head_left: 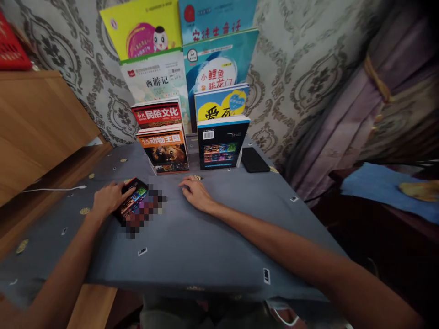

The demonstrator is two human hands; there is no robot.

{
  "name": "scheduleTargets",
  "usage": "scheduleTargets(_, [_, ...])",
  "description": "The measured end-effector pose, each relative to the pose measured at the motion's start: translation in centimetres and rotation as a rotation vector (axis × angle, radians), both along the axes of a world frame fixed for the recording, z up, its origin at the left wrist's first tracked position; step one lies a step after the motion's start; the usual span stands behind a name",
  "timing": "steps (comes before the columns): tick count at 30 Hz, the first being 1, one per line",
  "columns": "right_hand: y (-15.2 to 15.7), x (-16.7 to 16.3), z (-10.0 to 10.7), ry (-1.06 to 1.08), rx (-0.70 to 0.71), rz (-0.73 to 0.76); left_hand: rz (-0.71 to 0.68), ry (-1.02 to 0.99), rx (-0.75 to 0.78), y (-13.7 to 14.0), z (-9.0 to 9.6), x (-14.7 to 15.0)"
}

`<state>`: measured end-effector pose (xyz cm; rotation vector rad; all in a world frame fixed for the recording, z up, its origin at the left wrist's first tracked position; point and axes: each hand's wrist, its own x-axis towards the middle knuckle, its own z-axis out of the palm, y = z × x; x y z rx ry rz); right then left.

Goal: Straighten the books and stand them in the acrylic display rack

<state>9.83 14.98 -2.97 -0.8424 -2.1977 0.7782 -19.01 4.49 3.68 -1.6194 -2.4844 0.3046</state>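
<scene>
On the grey-blue printed tablecloth [192,251]: we place both bare hands, one toward the left side and one near the middle, well apart.

Left hand [109,197]: we lay it at the left edge of a small black book with colourful picture panels [135,201], the thumb stretched over the cover; whether the fingers close beneath it, we cannot tell.

Book position: we find it on the cloth, askew, in front of the left upright row; pixel blocks hide its right part.

Right hand [198,194]: we hold it half open, fingers loosely bent, near the upright books; we see nothing in its grasp.

Left upright row: we note, front to back, an orange-topped book with a lion's face [167,152], a red-covered book with white lettering [159,114], a pale book with black lettering [154,82] and a tall yellow book [147,18].

Right upright row: we note, first, a black book with a white barcode label [222,146], then a blue-and-yellow book [221,103], with two teal-blue covers rising behind.

Beside the right row: we observe a flat black rectangular device [255,161].

Left margin: we observe a thin white cable [58,188] near a light-brown wooden cabinet [44,114].
</scene>
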Motion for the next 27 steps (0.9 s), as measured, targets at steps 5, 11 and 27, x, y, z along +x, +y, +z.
scheduleTargets(5, [0.0, 2.1, -0.1, 0.029, 0.006, -0.012, -0.016, 0.004, -0.03, -1.4, 0.1, 2.2])
scheduleTargets(11, [-0.5, 6.8, -0.1, 0.029, 0.01, -0.081, -0.078, -0.015, -0.074, -1.6, 0.2, 5.7])
scheduleTargets(27, [-1.2, 13.7, 1.4, 0.08, 0.169, -0.276, -0.349, -0.334, -0.043, 1.1, -0.7, 16.3])
